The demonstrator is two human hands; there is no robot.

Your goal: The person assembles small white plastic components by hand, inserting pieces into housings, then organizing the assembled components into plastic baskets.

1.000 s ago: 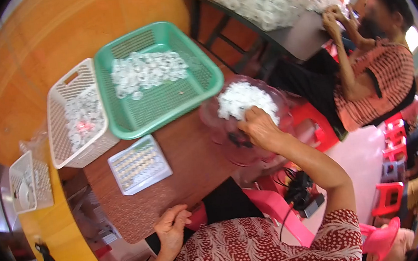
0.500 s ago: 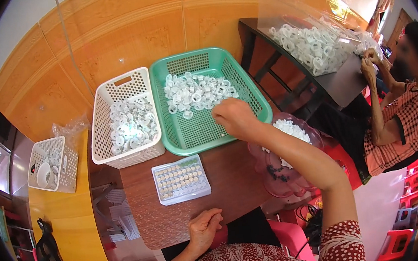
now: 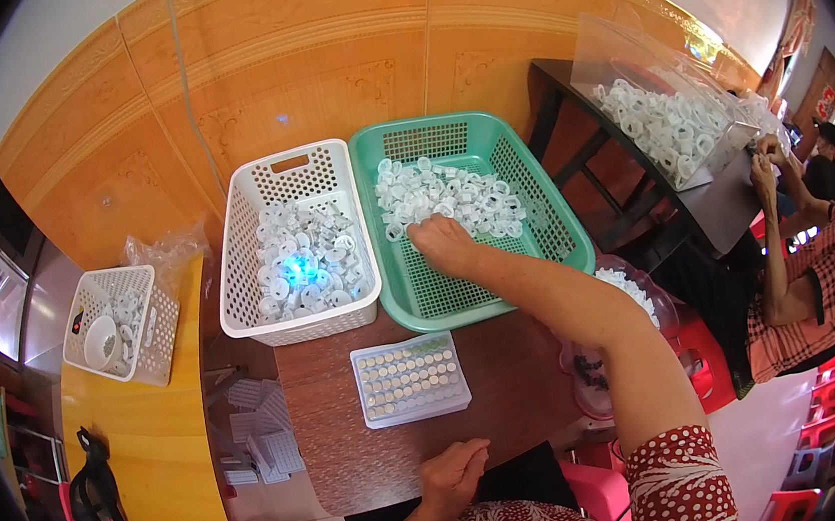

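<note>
If the right hand (image 3: 443, 246) scoops too wide, the loose translucent plastic rings (image 3: 477, 199) could spill over the rim of the green mesh basket (image 3: 434, 301), where they lie heaped toward 11 o'clock. Strays could mix with the white disc parts (image 3: 340, 293) in the white perforated basket (image 3: 343, 320), just beside it at 9 o'clock. A low right forearm (image 3: 552, 298) might snag the rim or, swung back, bump the pink scalloped dish (image 3: 592, 404) at 4 o'clock. A ring dropped short could jostle the small round discs (image 3: 412, 379) in the pale tray (image 3: 420, 416) at 7 o'clock.

The right arm, elbow bent, reaches in from 4 o'clock, palm down, fingers bent at the heap's 7 o'clock edge; whether they pinch a ring, I cannot tell. The left hand (image 3: 454, 480) is loosely curled by the table's (image 3: 530, 380) 6 o'clock edge, nothing visible in it.
</note>
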